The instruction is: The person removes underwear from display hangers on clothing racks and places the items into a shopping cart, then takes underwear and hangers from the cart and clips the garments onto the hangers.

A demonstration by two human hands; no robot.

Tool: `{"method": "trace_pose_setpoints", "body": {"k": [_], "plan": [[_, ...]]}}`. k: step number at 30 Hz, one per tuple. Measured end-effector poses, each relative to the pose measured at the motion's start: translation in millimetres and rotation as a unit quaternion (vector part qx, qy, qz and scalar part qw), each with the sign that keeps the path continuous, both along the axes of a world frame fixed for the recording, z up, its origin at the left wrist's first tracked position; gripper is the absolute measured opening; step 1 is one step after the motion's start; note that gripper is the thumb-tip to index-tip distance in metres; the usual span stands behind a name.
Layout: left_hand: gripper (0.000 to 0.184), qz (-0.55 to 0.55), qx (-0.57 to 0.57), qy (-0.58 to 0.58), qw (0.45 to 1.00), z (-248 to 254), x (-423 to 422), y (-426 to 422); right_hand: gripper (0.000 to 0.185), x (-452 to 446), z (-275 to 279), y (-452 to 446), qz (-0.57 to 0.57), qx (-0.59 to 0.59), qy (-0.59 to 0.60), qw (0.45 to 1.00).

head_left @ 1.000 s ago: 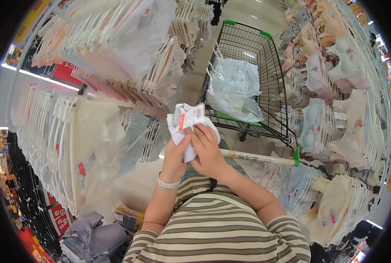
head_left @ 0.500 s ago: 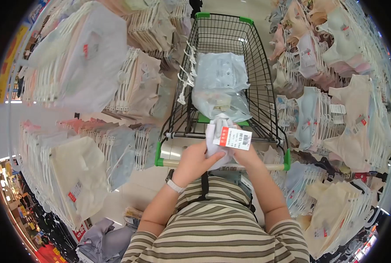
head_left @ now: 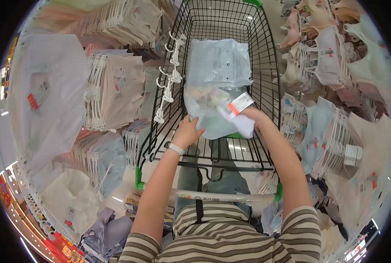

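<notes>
My right hand [head_left: 256, 117] grips a small folded white-lilac garment [head_left: 243, 124] with a red-and-white price tag [head_left: 240, 104]; some of its fingers are hidden behind the cloth. The garment is inside the wire shopping cart [head_left: 272, 65], over a clear plastic bag [head_left: 211, 125] with pale contents. My left hand [head_left: 188, 131] has its fingers spread at the bag's left edge; whether it touches the plastic I cannot tell. Farther forward in the cart lies a light blue plastic-wrapped package [head_left: 219, 61].
White plastic hangers [head_left: 174, 74] hook along the cart's left side. The cart's handle [head_left: 217, 196] crosses before my body. Racks of hanging pale garments [head_left: 121, 81] stand on the left, with bras and tops [head_left: 318, 127] on the right.
Both hands have moved forward from above the handle into the cart. The garment is now in my right hand alone, and my left hand has let go and spread its fingers.
</notes>
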State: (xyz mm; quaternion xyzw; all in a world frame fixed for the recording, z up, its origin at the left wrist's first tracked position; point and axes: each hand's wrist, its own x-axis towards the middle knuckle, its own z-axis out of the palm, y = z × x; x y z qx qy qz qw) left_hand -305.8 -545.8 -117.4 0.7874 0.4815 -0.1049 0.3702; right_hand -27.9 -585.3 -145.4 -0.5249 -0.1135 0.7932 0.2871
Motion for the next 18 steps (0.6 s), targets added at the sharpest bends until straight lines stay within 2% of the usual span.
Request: {"method": "trace_pose_setpoints", "body": {"k": [2,4,7,8,11,14,16,18], "plan": [[0.055,0.030,-0.005,-0.056,0.998,-25.5,-2.5,-2.5,0.040,-21.5,-26.2,5.3,0.109,0.023,0.028,0.993],[0.056,0.079,-0.032,-0.100,0.991,-7.9,5.0,0.5,0.040,-43.3,-60.5,7.7,0.221,0.016,0.034,0.975],[0.056,0.102,-0.060,-0.142,0.983,29.4,17.3,4.7,0.042,-70.4,-110.1,14.4,0.192,-0.055,0.030,0.979],[0.056,0.101,-0.067,-0.152,0.981,35.4,19.5,3.4,0.039,-79.6,-121.7,20.6,0.178,-0.090,-0.037,0.979],[0.056,0.061,-0.045,-0.137,0.988,37.3,23.0,-9.4,0.037,-113.5,-161.9,32.7,-0.110,-0.074,-0.098,0.986],[0.056,0.056,-0.066,-0.125,0.988,36.2,24.9,-14.2,0.037,-122.4,-263.4,43.6,-0.281,0.067,-0.024,0.957],[0.055,0.057,-0.070,-0.121,0.989,38.2,25.7,-8.7,0.035,-136.0,-269.4,54.5,-0.335,0.162,-0.016,0.928],[0.053,0.060,-0.074,-0.123,0.988,40.9,25.7,-3.9,0.034,-158.5,-257.9,53.5,-0.439,0.070,0.088,0.892]]}}
